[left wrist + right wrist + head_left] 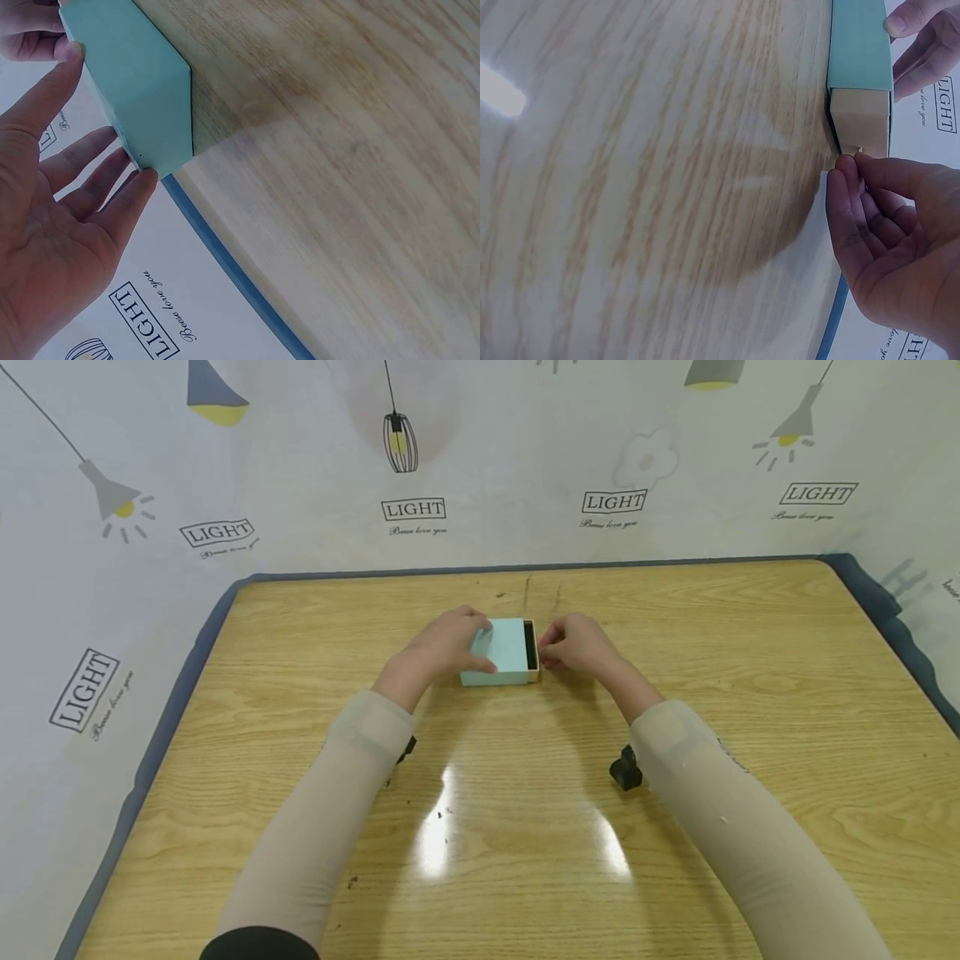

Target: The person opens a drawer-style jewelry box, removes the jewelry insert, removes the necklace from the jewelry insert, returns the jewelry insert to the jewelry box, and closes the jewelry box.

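Note:
A pale turquoise drawer box (508, 645) lies on the table, its inner tray (861, 120) sticking a little way out of the sleeve on the right. In the head view a dark strip shows inside the opened part. My left hand (444, 647) holds the sleeve from above, thumb on the near side and fingers on the far side. At the tray's outer end, my right hand (579, 645) has thumb and index fingertips pinched together; a small tab seems to be between them, mostly hidden. The left wrist view shows the sleeve (135, 75) between the left thumb and fingers.
The box rests on a wood-grain table (517, 827). Black wrist-worn pieces (626, 768) show under the forearms. A white printed cloth (510, 460) with a blue border rises behind the table and at both sides.

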{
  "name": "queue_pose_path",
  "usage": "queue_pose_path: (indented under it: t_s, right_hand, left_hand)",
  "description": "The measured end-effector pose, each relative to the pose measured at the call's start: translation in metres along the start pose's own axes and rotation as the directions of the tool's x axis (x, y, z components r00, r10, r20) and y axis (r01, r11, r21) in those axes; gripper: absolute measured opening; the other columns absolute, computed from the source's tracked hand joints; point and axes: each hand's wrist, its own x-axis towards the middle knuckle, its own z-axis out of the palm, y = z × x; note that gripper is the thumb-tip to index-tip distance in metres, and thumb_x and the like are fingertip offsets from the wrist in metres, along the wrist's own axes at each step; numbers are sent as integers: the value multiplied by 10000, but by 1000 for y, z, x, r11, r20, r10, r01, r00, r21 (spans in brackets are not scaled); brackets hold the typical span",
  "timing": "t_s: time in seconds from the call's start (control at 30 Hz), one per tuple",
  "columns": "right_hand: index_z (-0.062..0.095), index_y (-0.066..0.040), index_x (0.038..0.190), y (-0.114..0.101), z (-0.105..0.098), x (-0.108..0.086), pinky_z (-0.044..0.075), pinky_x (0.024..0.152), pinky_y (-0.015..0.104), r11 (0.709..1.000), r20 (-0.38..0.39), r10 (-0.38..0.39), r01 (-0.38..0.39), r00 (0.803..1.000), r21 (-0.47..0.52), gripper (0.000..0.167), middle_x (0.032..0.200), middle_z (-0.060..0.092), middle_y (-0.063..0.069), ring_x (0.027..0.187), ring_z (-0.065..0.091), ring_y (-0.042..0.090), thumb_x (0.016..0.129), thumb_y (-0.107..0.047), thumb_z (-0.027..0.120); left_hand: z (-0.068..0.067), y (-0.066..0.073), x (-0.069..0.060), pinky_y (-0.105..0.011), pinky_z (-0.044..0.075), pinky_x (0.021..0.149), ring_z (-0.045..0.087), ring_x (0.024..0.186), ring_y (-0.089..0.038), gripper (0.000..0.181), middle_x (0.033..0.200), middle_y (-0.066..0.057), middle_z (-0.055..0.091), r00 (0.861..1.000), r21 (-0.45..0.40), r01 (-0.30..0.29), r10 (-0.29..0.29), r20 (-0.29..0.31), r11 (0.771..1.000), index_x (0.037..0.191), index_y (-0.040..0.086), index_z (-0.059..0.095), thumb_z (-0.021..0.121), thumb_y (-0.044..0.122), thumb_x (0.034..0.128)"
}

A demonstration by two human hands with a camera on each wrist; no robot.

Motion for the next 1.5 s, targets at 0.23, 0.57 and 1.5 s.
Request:
queue_pose_path:
  t_s: [0.23, 0.57, 1.5]
  right_hand:
    - [648, 42, 1036, 0, 0, 1, 627, 809, 319, 1000, 4, 8, -8, 1000, 8, 137, 1046, 698, 194, 920, 708, 256, 988, -74, 593]
    - [651, 45, 1041, 0, -1, 1, 627, 807, 315, 1000, 8, 16, -16, 1000, 11, 140, 1038, 699, 190, 911, 707, 251, 990, -70, 591]
    - [650, 49, 1050, 4, -2, 1, 629, 787, 299, 1000, 6, 5, -5, 1000, 2, 154, 1065, 703, 207, 898, 713, 242, 984, -77, 594]
  left_hand:
    - [0, 1, 0, -423, 343, 1227, 393, 1431, -290, 745, 1560, -103, 391, 1000, 1, 2, -2, 2, 1000, 1471, 103, 467, 772, 405, 862]
    - [-1, 2, 0, -424, 337, 1230, 388, 1435, -292, 740, 1565, -105, 385, 1000, 10, 5, -5, 4, 1000, 1467, 99, 470, 770, 406, 864]
    - [-1, 3, 0, -437, 353, 1219, 396, 1430, -302, 749, 1569, -107, 383, 1000, 26, 9, -9, 2, 1000, 1475, 96, 463, 763, 417, 868]
